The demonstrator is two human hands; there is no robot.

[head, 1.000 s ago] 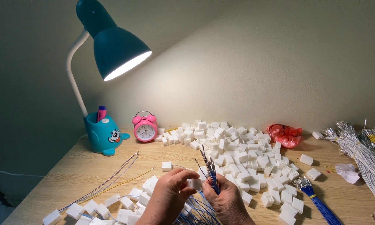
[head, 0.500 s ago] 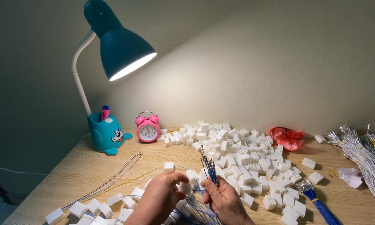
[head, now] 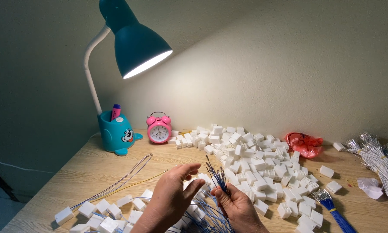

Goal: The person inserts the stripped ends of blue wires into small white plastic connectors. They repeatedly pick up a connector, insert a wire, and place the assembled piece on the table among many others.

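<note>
Blue wires (head: 217, 177), a thin bundle with bare tips fanned upward, stand pinched in the right hand (head: 239, 209) near the bottom edge of the head view, above the front of the wooden desk (head: 73, 172). That hand is closed around the bundle's lower part, thumb pressed against its side, knuckles toward the camera. The left hand (head: 172, 198) hovers just beside the bundle, palm turned inward, fingers (head: 187, 170) stretched loosely toward the tips without gripping anything; whether it touches the wires cannot be told.

Beneath both hands lie more blue wires mixed with small white plastic connector housings (head: 103, 213). A much larger heap of the same white housings (head: 254, 159) spreads behind the hands toward the wall. A few long loose wires (head: 125, 179) lie to the left. At the back left stand a teal desk lamp (head: 133, 43), lit, and a pink alarm clock (head: 159, 128). To the right sit a red plastic bag (head: 304, 143), a bunch of white wires (head: 381, 164) and another blue wire bundle (head: 336, 213).
</note>
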